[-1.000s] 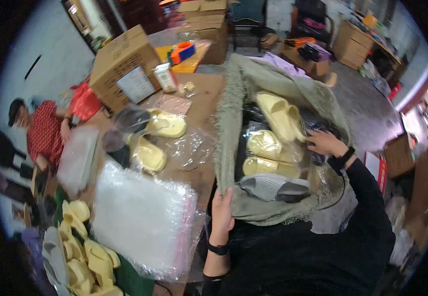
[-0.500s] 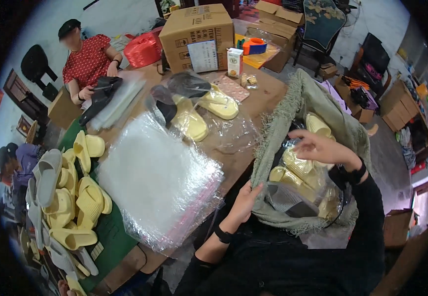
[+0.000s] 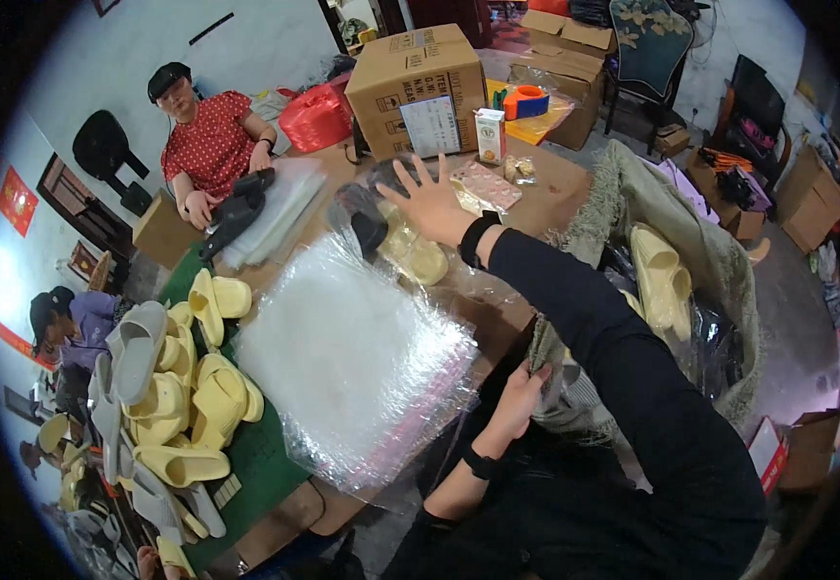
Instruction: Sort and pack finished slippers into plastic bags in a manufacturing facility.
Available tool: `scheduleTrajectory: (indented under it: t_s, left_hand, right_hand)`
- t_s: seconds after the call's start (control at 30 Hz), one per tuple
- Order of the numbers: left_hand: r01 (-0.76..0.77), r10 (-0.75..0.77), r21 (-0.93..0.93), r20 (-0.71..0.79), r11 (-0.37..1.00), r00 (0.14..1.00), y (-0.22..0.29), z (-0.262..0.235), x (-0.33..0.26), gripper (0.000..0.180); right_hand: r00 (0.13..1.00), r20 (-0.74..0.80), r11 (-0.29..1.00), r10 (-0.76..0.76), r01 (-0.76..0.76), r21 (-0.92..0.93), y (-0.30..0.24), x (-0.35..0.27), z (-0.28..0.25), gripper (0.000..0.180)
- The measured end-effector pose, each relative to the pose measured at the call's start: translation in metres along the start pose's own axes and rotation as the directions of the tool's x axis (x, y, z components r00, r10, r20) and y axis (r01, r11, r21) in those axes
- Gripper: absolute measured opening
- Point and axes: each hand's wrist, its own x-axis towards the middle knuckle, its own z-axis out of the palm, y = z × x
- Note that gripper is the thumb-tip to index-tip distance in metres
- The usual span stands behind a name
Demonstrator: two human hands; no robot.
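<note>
- We hold our right hand (image 3: pixel 432 205) over the bagged yellow slippers (image 3: pixel 422 262) on the brown table (image 3: pixel 553 174), fingers spread wide; we cannot tell whether it touches them.
- With our left hand (image 3: pixel 518 398) we pinch the rim of the grey-green sack (image 3: pixel 605 198).
- Inside the sack we see another wrapped yellow pair (image 3: pixel 663 282).
- Left of our left hand, we have a stack of clear plastic bags (image 3: pixel 352 362).

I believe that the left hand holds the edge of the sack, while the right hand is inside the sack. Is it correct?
Not quite: the right hand is outside the sack. The head view shows it spread open above the table, by a yellow slipper. The left hand does hold the sack's edge.
</note>
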Motion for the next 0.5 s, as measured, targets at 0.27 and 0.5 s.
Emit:
scheduleTrajectory:
  t_s: [0.27, 0.5]
  left_hand:
    - [-0.047, 0.046, 0.037, 0.014, 0.998, 0.999, -0.003, -0.003, -0.004, 0.036]
    - [-0.014, 0.012, -0.024, -0.086, 1.000, 0.996, 0.010, -0.008, -0.005, 0.030]
  right_hand:
    - [0.907, -0.242, 0.857, 0.344, -0.198, 0.476, 0.025, 0.016, -0.012, 0.017]
    - [0.549, -0.094, 0.415, 0.830, -0.497, 0.762, 0.110, -0.005, -0.149, 0.034]
